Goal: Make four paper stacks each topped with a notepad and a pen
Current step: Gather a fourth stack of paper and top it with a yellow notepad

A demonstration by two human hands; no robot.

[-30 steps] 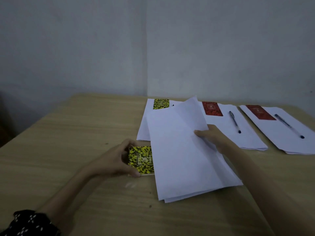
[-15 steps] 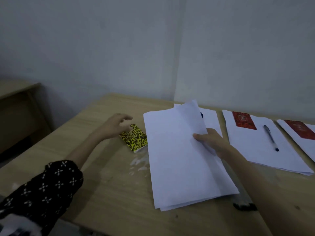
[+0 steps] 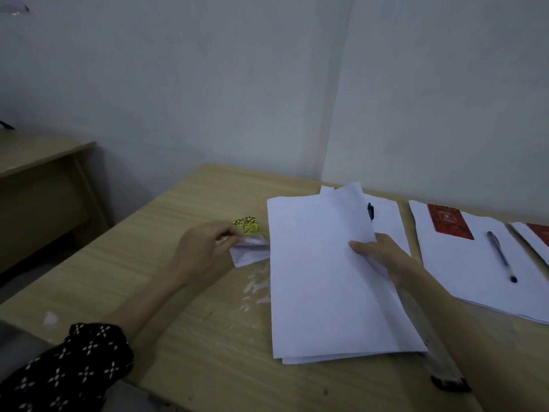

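Since the earlier frame, left hand is tipping the yellow notepad up on edge at frame centre-left, fingers pinching it, probably lifting it to top the paper stack. Right hand is gripping that stack at centre, thumb over loose top sheets, likely keeping them squared. At right, red notepad and pen are lying on a finished stack.

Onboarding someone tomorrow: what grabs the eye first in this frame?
The big white paper stack at centre, its top sheets lifted by the right hand. Just left of it, the left hand holds the yellow patterned notepad tipped up off the table. Far right, a red notepad and pen top a finished stack.
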